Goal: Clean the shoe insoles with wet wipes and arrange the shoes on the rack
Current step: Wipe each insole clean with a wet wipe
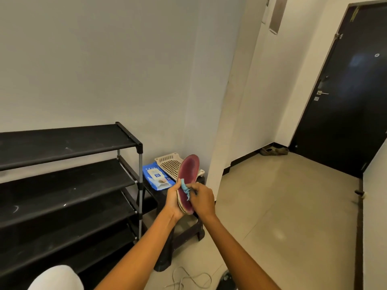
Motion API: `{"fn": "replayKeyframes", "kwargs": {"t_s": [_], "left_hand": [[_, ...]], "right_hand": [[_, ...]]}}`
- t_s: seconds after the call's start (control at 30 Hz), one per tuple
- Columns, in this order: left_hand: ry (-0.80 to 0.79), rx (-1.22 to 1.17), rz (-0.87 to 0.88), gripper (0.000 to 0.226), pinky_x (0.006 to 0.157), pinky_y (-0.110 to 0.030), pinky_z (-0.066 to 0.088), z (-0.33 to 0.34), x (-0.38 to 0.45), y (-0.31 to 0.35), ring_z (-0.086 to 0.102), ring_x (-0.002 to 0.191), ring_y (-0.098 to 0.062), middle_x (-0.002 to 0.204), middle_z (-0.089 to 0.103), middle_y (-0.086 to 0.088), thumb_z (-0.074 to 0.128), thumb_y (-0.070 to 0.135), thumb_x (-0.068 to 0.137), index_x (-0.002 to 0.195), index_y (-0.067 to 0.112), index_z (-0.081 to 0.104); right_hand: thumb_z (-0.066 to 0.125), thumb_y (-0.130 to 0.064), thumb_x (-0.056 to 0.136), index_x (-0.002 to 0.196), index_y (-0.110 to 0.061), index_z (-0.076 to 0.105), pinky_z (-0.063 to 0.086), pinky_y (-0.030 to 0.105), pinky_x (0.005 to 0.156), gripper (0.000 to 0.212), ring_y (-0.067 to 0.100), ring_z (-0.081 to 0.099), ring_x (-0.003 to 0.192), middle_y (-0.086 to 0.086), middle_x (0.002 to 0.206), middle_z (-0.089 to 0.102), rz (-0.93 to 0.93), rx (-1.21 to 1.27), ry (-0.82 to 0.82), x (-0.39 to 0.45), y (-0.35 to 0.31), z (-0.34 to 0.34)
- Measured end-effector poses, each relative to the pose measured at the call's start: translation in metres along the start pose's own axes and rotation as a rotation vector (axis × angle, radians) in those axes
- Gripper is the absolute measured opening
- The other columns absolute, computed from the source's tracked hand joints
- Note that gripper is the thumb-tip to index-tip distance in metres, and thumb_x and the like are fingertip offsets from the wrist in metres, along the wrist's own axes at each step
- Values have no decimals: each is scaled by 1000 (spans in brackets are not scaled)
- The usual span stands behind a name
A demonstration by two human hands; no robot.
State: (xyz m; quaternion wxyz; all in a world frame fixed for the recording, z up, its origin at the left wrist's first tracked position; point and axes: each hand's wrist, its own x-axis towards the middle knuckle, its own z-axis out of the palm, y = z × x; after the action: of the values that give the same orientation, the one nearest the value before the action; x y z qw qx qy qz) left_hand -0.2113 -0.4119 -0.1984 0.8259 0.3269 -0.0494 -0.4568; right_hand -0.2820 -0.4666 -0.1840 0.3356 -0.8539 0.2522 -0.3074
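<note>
While the left hand [174, 200] grips insoles [188, 176], the basket [167, 162] sits beside wipes [156, 175].

A single head-worn wide-angle camera looks forward and down over the black shoe rack [67, 185]. The rack fills the lower left, close by. A dark door [345, 91] stands far to its right.

We see a dark stool [184, 233] on the tiled floor [282, 216], beside the black shoe rack [69, 181]. On the stool lie a blue wet wipes pack [157, 174] and a cream perforated tray [170, 166], touching. Pair of shoes [274, 151] on floor by the door.
</note>
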Motion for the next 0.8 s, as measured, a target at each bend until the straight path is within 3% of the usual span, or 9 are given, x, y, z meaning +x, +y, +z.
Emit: {"fn": "replayKeyframes", "kwargs": {"t_s": [0.07,0.17,0.23,0.3,0.37,0.43,0.57,0.7,0.8], "left_hand": [[3,-24,0,43,77,-35,50,-3,0,5,64,82,-25,74,70,-13,38,40,97,94,4,61],[14,-44,20,52,89,-39,50,-16,5,8,60,107,-30,104,66,-18,37,43,97,121,-1,54],[9,-40,26,56,90,-40,48,-20,1,7,57,111,-33,113,61,-21,37,42,97,130,-3,46],[4,-3,2,54,84,-39,52,-16,-7,7,64,99,-30,103,66,-19,35,41,98,124,-3,51],[-14,40,19,45,66,-32,58,-11,-11,5,70,75,-25,85,70,-15,34,37,99,114,0,56],[-5,65,67,35,57,-28,57,-4,-18,1,70,64,-22,75,71,-12,34,29,101,111,1,54],[-31,39,45,36,58,-27,57,7,-31,-6,70,60,-20,68,71,-12,34,29,101,94,3,58],[-61,-46,16,52,90,-37,47,1,-33,0,62,101,-27,99,69,-16,31,42,98,114,0,56],[-76,-51,9,53,92,-41,48,-7,-31,-2,58,110,-31,111,66,-17,30,43,99,117,0,55]], "right_hand": [[55,-15,91,112,-18,69,39,6,72,25,17,61,98,3,113,67,-75,-67,-37,-9,-4,3],[60,-12,87,106,-16,72,48,20,83,23,15,61,97,5,107,69,-190,-37,-83,-35,-2,8],[64,-10,83,98,-14,74,50,21,81,19,10,62,90,4,98,71,-214,69,-146,-45,4,2],[67,-14,81,90,-18,75,52,22,74,12,8,61,84,-1,90,69,-184,136,-133,-41,7,-7],[66,-14,83,88,-19,70,52,23,70,8,11,61,85,-4,91,65,-77,178,24,-25,8,-17],[60,-7,86,95,-17,67,53,25,72,15,15,61,91,-1,100,64,-17,130,143,-12,5,-24],[54,-14,92,111,-20,68,51,31,78,25,19,59,98,3,111,66,-82,-145,-1,-9,0,-17],[58,-20,91,109,-17,71,47,19,74,22,15,60,91,4,105,68,-187,-155,-35,-43,-8,-14],[64,-20,86,103,-14,73,43,11,70,20,3,55,80,4,95,69,-231,-40,-59,-72,-7,-13]]}}
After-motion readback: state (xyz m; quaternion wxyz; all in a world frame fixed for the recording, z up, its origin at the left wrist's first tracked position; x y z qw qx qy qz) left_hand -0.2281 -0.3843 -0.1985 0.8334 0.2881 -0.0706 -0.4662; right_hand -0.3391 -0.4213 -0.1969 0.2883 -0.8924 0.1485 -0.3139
